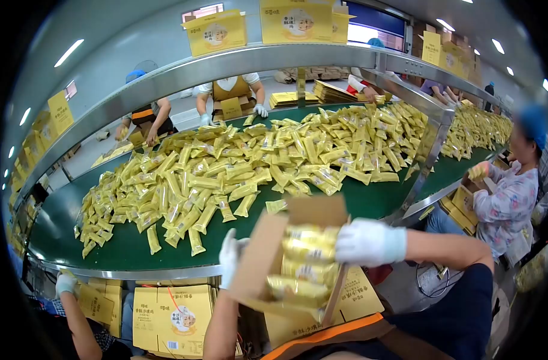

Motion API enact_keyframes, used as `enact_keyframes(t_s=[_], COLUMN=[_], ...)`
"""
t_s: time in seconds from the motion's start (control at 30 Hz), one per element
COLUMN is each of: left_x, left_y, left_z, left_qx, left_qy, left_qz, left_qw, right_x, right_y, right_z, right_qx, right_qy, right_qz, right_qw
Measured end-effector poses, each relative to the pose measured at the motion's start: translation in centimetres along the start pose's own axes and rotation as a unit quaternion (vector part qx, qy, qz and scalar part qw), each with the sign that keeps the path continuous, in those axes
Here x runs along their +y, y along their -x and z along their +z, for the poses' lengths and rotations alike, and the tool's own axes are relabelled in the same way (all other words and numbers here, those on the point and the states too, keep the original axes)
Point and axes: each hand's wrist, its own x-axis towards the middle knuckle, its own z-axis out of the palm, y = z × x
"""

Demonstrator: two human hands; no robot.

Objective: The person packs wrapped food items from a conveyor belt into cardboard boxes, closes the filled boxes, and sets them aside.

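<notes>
Because the open carton (259, 255) tilts between the two white-gloved hands, the packed packets (310, 271) inside lie directly left of the right hand (365, 242), touching its fingertips. Their long axes run roughly crosswise, one end toward each side wall, in a row that leads from near the body out toward the table (115, 255). The right hand is bent over the carton's right edge; whether it grips the wall or only presses on the wrappers, one cannot tell. The left hand (230, 257) rests against the outside of the left flap, thumb raised, its other fingers partly hidden, so its hold cannot be told either. Beyond the carton, ahead and to the left, loose packets (244, 165) are heaped at many angles on the green surface, and the left hand is the nearer one to their front edge.

On the stacked flat cartons (151, 330) below, the black characters 香酥沙琪玛 stand beside a round picture, with a barcode near the bottom. Shelf cartons (217, 33) above bear a similar design. A smaller brand mark seems to end in 味, though its other characters are too blurred to settle.
</notes>
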Motion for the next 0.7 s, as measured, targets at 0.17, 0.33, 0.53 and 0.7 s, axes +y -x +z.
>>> enact_keyframes(t_s=[0.17,0.33,0.53,0.7], left_x=[-9.1,-16.5,-19.9,-19.9], left_y=[-5.2,1.0,1.5,1.2], left_z=[-7.4,-2.2,-5.0,-6.2], left_qx=[-0.146,-0.15,-0.083,-0.069], left_qy=[-0.763,-0.676,-0.665,-0.625], left_qz=[0.171,0.114,0.241,0.201], left_qw=[0.606,0.712,0.702,0.751], right_x=[5.8,12.7,25.5,32.2], right_y=[-3.0,-15.6,-30.5,-35.7], right_z=[-14.0,-25.6,-30.0,-26.2], right_qx=[0.214,0.359,0.408,0.414], right_qy=[0.088,0.128,0.21,0.223], right_qz=[0.072,0.196,0.278,0.355], right_qw=[0.97,0.903,0.844,0.808])
